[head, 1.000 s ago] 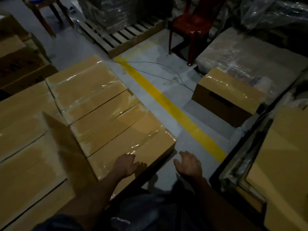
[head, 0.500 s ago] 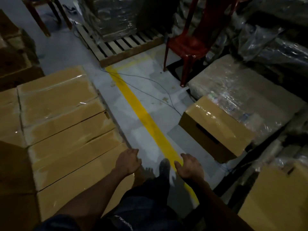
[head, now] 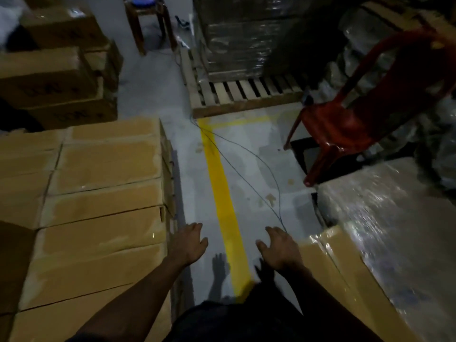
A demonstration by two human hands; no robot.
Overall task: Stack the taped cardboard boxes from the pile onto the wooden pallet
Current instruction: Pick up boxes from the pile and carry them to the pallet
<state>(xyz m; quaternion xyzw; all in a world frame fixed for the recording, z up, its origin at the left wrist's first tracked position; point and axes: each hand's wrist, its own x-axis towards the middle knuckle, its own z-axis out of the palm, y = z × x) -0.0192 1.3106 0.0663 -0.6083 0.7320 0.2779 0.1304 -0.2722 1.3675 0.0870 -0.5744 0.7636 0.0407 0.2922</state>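
Taped cardboard box (head: 345,275): one loose unit, glossy tape across its top, lying at the lower right against the film-wrapped bundle (head: 394,218). Its long axis runs away from you toward the lower right corner; the near top corner sits just right of your right hand (head: 277,250).

Right hand: open, fingers spread, palm down, holding nothing, just beside that corner (whether it touches cannot be told).

Left hand (head: 188,245): open and empty too, left of the box, across the yellow floor line (head: 222,193), over bare floor by the edge of the stacked boxes (head: 98,193).

Stacked boxes: well left of the loose box, laid flat in rows (the pallet under them is not visible).

Judgement: your right hand is the nearer; your left must cross the line to take the far side.

Beyond the box: red chair (head: 345,127), slatted pallet (head: 246,95) with a wrapped load.
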